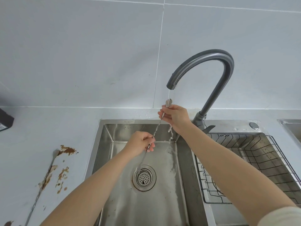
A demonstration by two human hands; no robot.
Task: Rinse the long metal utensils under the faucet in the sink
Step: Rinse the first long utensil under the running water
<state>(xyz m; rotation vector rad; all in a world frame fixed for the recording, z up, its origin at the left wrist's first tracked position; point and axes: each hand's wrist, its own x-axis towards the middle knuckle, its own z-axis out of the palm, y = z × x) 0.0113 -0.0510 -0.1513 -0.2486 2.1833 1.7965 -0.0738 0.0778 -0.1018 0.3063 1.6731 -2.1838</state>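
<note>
A long twisted metal utensil [156, 128] slants over the steel sink [104, 136]. Its spoon end pokes up into the thin water stream under the grey faucet [216, 66]; its forked end hangs above the drain strainer [144, 177]. My right hand [175, 115] pinches the top of the utensil just below the spout. My left hand [143, 142] grips the lower part of its shaft. Water runs down past my right wrist into the basin. A second long metal utensil [43, 181] lies on the counter to the left, smeared with brown sauce.
Brown stains [62, 175] spot the pale counter left of the sink. A black wire rack [254, 160] sits in the right-hand basin. A dark box [5, 119] stands at the far left edge. White wall tiles rise behind the faucet.
</note>
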